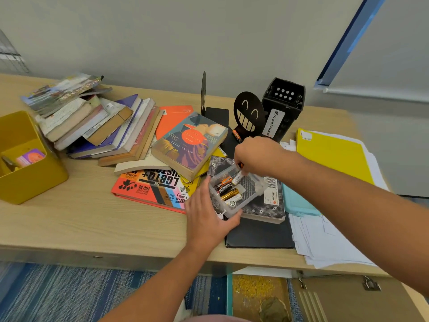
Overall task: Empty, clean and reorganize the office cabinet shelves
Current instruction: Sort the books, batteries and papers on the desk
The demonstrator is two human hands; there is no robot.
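A small clear plastic box [255, 194] with several batteries [228, 189] in it sits on a dark marbled book [275, 201] on the wooden desk [81, 219]. My left hand [206, 214] holds the box's near left corner, thumb along its front edge. My right hand [255, 156] hovers over the box's far end and pinches a white battery [237, 177] that dips into the box. One loose orange-and-black battery [236, 135] lies on the bookend base behind.
Toppled books [97, 126] spread across the desk's left and middle. A yellow bin [25, 180] stands at far left. Black smiley bookend [248, 115] and black magazine holder [282, 108] are at the back. Yellow folder [329, 152], loose papers [325, 242] and a black binder [257, 235] lie right.
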